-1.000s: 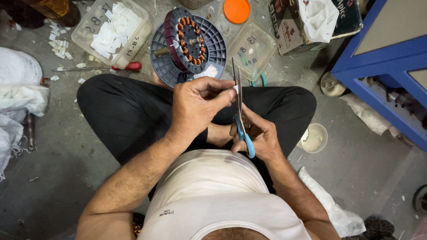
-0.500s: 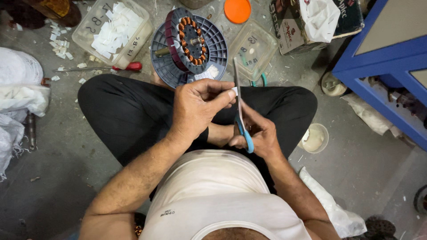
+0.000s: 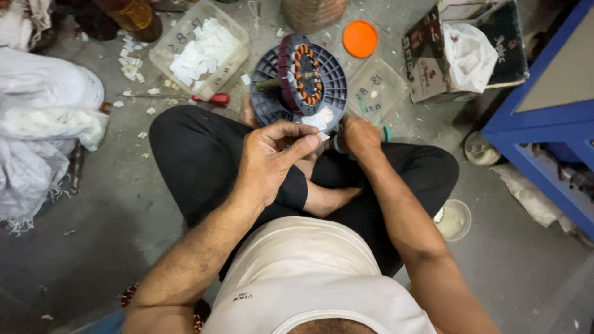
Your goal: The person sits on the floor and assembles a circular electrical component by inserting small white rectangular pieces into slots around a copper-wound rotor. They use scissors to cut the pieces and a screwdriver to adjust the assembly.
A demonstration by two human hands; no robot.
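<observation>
Closest to the camera, the left hand (image 3: 269,161) hovers over the crossed legs in black trousers (image 3: 198,154), thumb and forefinger pressed together on a small white paper slip (image 3: 323,136), most of it hidden behind the fingertips. Just right of that slip, the right hand (image 3: 359,136) is curled shut around blue-handled scissors (image 3: 337,145); only a bit of blue loop shows, the blades are hidden, so their direction cannot be told. Beyond the slip, a round dark grey ribbed plastic motor housing (image 3: 300,83) lies on the floor, with a ring of copper windings (image 3: 307,73) and a metal shaft pointing left. Left of the housing lie a red-handled screwdriver (image 3: 210,98), long axis left to right, and a clear plastic tub of white paper scraps (image 3: 201,46). Farther, an orange round lid (image 3: 361,38).
</observation>
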